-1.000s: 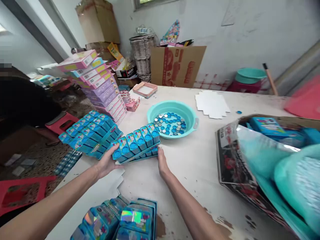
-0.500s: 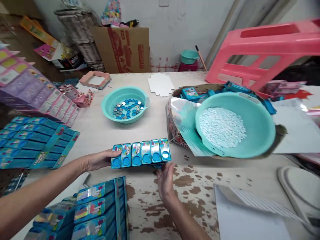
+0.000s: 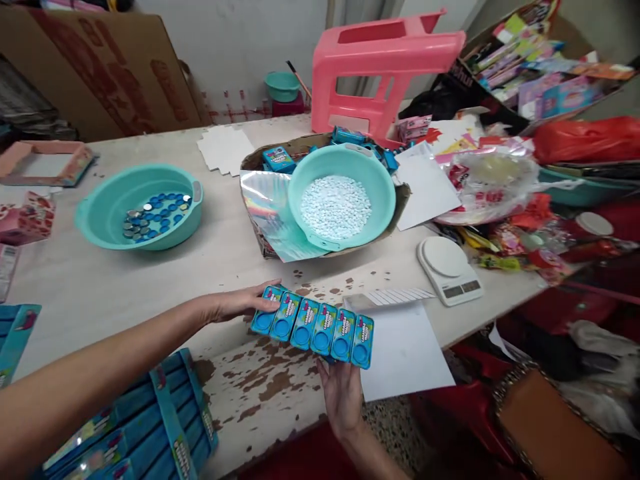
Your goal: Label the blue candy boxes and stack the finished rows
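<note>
A row of several blue candy boxes (image 3: 315,327) is held side by side just above the near edge of the table (image 3: 100,287). My left hand (image 3: 240,303) grips the row's left end, fingers curled over the top box. My right hand (image 3: 343,393) supports the row from below at its right end, fingers hidden under the boxes. The row slants down to the right and partly overlaps a white sheet of paper (image 3: 405,350).
A teal basin of white pellets (image 3: 337,203) sits in a cardboard tray behind the row. Another teal basin (image 3: 137,213) with blue and silver discs is at left. A white scale (image 3: 447,267), pink stool (image 3: 385,63), blue box stacks (image 3: 150,427) and clutter at right surround.
Both hands carried the row of blue boxes from the stacks at the left across to the right, near the table edge by the paper. The view swung right.
</note>
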Demonstrator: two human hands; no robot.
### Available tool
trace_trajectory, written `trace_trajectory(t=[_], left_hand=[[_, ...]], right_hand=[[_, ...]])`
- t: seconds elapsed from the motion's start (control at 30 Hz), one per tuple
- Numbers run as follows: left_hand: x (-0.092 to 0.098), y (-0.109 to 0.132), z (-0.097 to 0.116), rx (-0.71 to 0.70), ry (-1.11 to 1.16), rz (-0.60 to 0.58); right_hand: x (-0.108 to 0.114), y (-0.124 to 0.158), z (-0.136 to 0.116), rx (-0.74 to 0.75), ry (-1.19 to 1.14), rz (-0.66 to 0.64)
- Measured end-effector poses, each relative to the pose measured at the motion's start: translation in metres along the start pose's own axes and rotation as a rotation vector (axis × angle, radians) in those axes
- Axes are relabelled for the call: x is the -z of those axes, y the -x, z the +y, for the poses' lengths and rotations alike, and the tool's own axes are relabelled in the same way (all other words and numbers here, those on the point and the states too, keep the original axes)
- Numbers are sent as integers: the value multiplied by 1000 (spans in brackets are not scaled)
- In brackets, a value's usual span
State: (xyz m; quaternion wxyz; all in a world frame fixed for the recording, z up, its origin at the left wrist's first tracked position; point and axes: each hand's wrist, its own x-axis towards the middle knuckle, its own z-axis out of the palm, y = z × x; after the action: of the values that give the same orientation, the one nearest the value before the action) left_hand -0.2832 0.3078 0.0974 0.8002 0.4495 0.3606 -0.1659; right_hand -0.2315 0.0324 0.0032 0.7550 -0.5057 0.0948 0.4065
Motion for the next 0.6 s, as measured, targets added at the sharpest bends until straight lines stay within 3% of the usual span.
trace_trajectory(t=[0.1, 0.23, 0.3, 0.37, 0.43, 0.5, 0.6], left_hand=[[-23, -27, 11, -37, -14, -51], [-34, -44, 9, -136, 0, -36], [-35, -41, -3, -196, 58, 64], [-40, -31, -25, -282, 163, 273], [-53, -21, -52, -408, 290, 535], [-75, -15, -77, -514, 404, 692], [-110, -20, -93, -511, 545, 629]], right_hand=[[16, 14, 2, -19, 3, 17], [38, 25, -2, -87, 50, -4], [48, 24, -18, -57, 107, 27], [52, 17, -43, 44, 180, 97], [49, 4, -69, 123, 248, 122], [39, -9, -86, 101, 287, 46], [22, -15, -91, -8, 296, -137]])
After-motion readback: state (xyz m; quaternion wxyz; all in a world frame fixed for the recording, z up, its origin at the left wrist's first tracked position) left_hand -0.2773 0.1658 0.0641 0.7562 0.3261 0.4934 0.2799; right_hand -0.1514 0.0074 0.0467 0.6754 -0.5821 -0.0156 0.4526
